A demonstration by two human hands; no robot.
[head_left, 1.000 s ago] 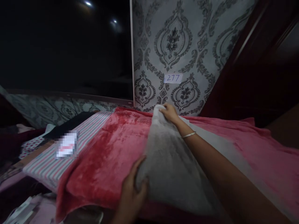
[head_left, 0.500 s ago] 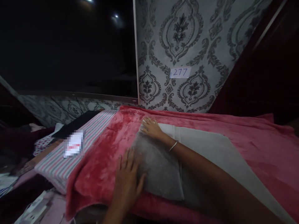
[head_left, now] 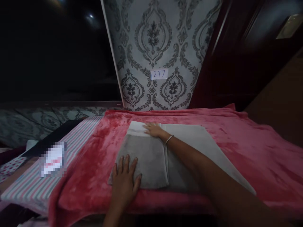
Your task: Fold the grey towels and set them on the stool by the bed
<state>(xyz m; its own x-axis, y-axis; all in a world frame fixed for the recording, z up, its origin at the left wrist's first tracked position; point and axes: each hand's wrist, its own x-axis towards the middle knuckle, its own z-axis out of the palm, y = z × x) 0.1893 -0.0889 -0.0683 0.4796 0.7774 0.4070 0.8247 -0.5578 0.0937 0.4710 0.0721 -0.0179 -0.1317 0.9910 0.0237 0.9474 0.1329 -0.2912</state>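
Note:
A grey cloth (head_left: 189, 145) lies flat on a red plush blanket (head_left: 248, 145), with its left part folded over on itself. My left hand (head_left: 125, 179) rests flat on the near left corner of the fold, fingers spread. My right hand (head_left: 155, 130), with a thin bangle on the wrist, lies flat on the far edge of the fold. Neither hand grips anything.
A pink and grey striped cloth (head_left: 35, 186) lies under the blanket at the left, with a blurred white card (head_left: 54, 159) on it. A dark flat thing (head_left: 50, 138) sits behind. The patterned wall bears a label reading 277 (head_left: 159, 74). A dark wooden panel (head_left: 236, 63) stands at the right.
Both hands laid the lifted grey flap down to the left and let go of it. They now press flat on the fold. The view has shifted to the right.

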